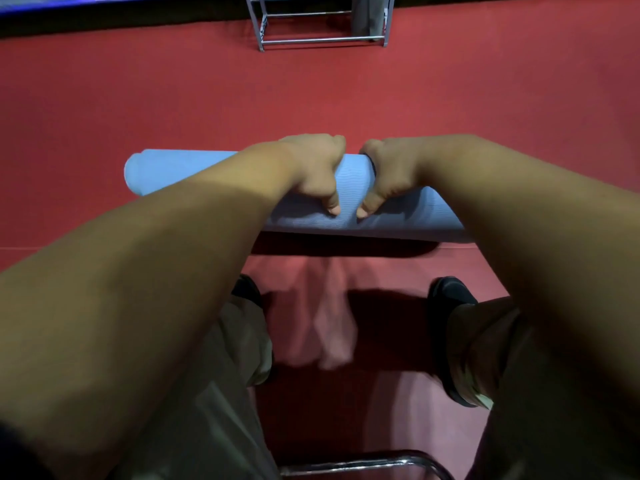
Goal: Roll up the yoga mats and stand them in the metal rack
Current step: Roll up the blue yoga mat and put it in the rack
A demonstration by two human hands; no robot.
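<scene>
Item inspected: one light blue yoga mat [194, 169], fully rolled, lying crosswise in front of the person. It is either lifted just off the red floor [346, 91] or resting on it; a dark shadow sits directly beneath it, so a slight lift is likely but cannot be confirmed.

Grip: the left hand [311, 168] and right hand [388, 171] are clamped over the top of the roll, side by side near its middle, almost touching. The fingers [332, 202] curl down the near face; both hands are closed firmly around the mat. The mat's right end is hidden behind the right forearm.

Destination: the metal rack [322, 29] stands well apart, at the far edge of the floor, with something grey already upright in its right side (too small to identify).

Assessment: rolling appears finished; the step in hand is carrying and standing the roll.

Recommendations:
- Keep pressure on the outer flap so the roll does not loosen.
- Spread the hands wider before tilting; a central grip gives poor control of the ends.
- Turn the roll upright near the rack and lower the end squarely between the bars.
- Watch the feet [450, 292] and the chrome tube [363, 462] close behind.
</scene>
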